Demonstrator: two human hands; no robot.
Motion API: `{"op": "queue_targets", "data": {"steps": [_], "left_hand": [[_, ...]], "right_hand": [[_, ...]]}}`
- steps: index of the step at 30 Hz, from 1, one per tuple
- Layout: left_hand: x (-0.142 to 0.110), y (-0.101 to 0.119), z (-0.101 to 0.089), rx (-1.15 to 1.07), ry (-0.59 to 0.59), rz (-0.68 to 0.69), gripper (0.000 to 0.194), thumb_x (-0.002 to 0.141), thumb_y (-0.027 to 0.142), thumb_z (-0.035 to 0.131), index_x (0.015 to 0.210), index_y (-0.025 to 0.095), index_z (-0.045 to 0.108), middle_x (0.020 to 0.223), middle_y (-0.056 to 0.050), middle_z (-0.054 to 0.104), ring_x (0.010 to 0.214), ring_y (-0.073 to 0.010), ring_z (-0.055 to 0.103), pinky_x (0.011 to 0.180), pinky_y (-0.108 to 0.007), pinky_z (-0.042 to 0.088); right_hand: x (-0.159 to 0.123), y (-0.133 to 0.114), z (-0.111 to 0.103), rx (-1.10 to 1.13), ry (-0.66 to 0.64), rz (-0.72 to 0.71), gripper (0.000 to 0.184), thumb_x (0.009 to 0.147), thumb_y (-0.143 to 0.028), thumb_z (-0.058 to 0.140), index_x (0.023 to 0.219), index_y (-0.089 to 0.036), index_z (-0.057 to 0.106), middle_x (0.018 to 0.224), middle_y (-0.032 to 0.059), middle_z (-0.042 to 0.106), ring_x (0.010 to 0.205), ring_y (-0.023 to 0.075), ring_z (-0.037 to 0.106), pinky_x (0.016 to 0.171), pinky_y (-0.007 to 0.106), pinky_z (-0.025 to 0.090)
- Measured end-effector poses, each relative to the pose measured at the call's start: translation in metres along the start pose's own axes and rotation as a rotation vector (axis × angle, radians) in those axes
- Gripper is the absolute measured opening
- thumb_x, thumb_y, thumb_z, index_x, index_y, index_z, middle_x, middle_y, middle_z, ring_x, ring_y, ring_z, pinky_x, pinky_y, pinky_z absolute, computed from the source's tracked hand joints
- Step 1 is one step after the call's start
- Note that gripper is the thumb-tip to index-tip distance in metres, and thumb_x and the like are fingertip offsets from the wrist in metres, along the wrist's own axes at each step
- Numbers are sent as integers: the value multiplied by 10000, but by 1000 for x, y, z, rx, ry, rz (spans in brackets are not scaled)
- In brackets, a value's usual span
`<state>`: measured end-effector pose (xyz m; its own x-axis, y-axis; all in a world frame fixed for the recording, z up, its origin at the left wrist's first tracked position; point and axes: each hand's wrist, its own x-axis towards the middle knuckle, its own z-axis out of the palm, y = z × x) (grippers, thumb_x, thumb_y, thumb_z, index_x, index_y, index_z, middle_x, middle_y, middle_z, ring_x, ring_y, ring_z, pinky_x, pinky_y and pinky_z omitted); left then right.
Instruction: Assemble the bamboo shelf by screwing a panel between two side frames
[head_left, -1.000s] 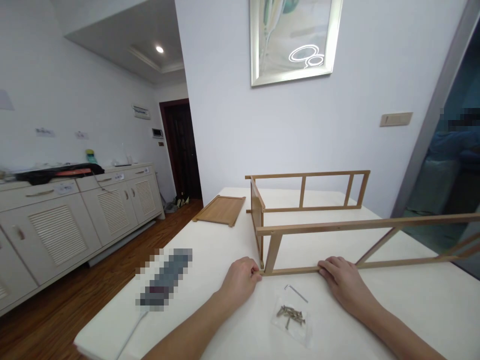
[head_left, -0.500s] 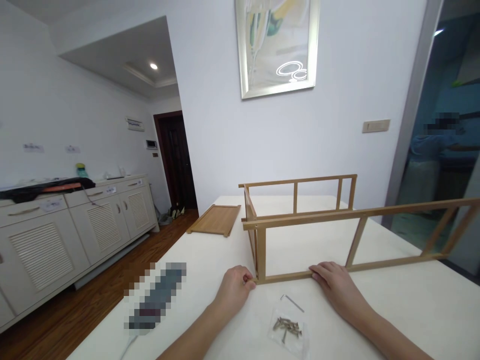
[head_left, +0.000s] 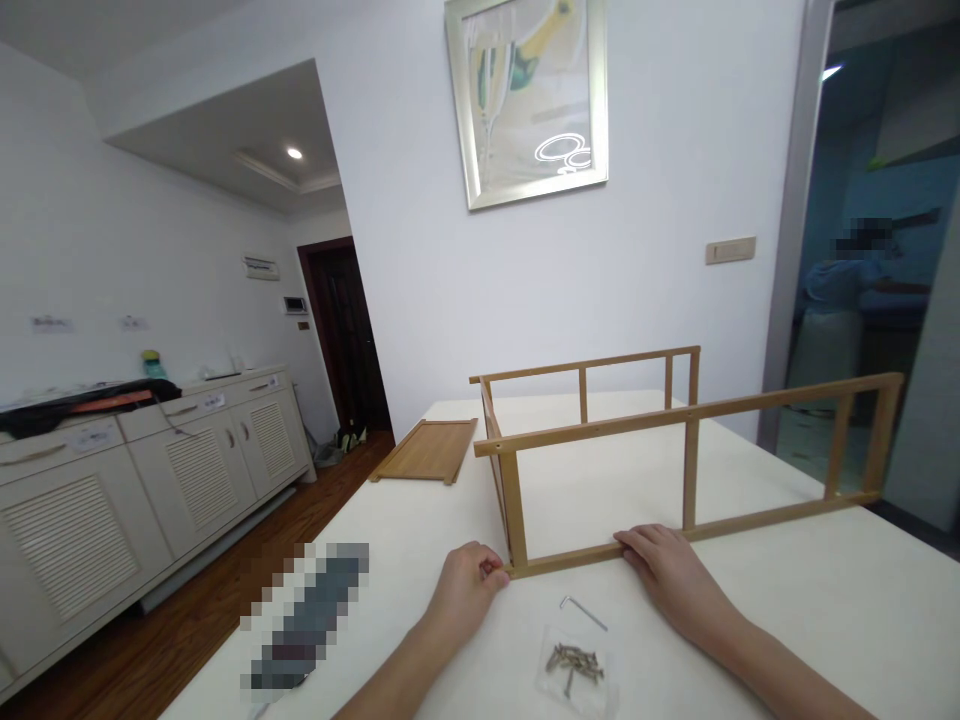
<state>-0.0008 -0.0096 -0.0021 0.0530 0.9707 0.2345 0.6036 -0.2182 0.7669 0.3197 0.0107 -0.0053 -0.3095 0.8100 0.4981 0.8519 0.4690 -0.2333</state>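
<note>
A light wooden shelf frame point(head_left: 690, 470) lies on its side, its near ladder-like side panel standing on edge. My left hand point(head_left: 466, 592) is closed with a pinch at the left end of that panel's bottom rail. Farther right along the same rail, my right hand point(head_left: 671, 575) has its fingers curled over the wood. In front of the frame lie a silver hex key point(head_left: 585, 611) and a clear plastic bag point(head_left: 551, 690) with several screws point(head_left: 574, 663). A wooden shelf board joins the near panel to the far side panel point(head_left: 582, 395) at the left end.
A second wooden board point(head_left: 426, 450) lies flat at the far left of the white table point(head_left: 405, 640). A blurred-out dark object point(head_left: 315, 620) with a white cable lies near the left edge. Beyond a doorway at right, a person point(head_left: 840, 290) stands.
The near side panel has tipped from leaning toward me to more upright, its top rail moving away. Both hands stay on the bottom rail. My view has turned slightly right and up.
</note>
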Motion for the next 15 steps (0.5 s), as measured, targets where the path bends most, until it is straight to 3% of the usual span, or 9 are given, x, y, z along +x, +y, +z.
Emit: {"op": "queue_targets", "data": {"steps": [15], "left_hand": [[4, -3, 0, -53, -23, -7, 130, 688, 227, 662, 768, 160, 740, 772, -26, 674, 691, -152, 576, 656, -261, 437]], "right_hand": [[-2, 2, 1, -39, 20, -13, 286, 938, -268, 416, 1030, -204, 679, 959, 90, 695, 925, 242, 617, 857, 424, 457]]}}
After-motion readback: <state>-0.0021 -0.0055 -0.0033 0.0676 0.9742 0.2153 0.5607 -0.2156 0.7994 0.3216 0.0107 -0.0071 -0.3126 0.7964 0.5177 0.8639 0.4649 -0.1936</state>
